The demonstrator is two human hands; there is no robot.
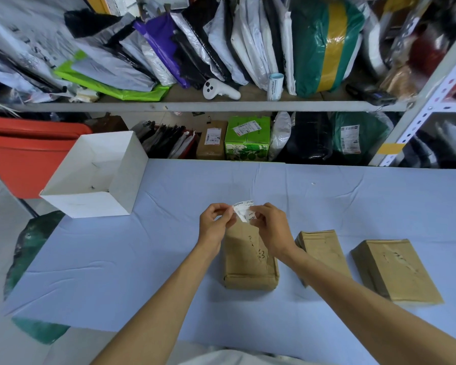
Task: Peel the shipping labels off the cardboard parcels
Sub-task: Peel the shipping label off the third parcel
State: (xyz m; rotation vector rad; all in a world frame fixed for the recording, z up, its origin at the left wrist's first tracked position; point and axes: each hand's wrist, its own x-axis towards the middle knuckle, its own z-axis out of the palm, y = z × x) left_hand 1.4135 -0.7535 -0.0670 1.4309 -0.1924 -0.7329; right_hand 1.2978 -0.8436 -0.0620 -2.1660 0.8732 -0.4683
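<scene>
White box [95,175]: stood open at the table's far left; the dark specks inside were too small to make out.
Left hand [215,225]: thumb and forefinger pinched the label's left edge; the other fingers were curled in.
Shipping label [244,213]: crumpled between both hands, over the middle parcel's far end; its print was partly covered by fingers.
Middle parcel [248,262]: lay flat on the blue cloth [116,259], its far end hidden behind the hands.
Right hand [273,227]: curled fingers gripped the label's right side.
Second parcel [324,248]: partly hidden by the right forearm.
Third parcel [395,270]: lay further right; its top marks were unreadable.
</scene>
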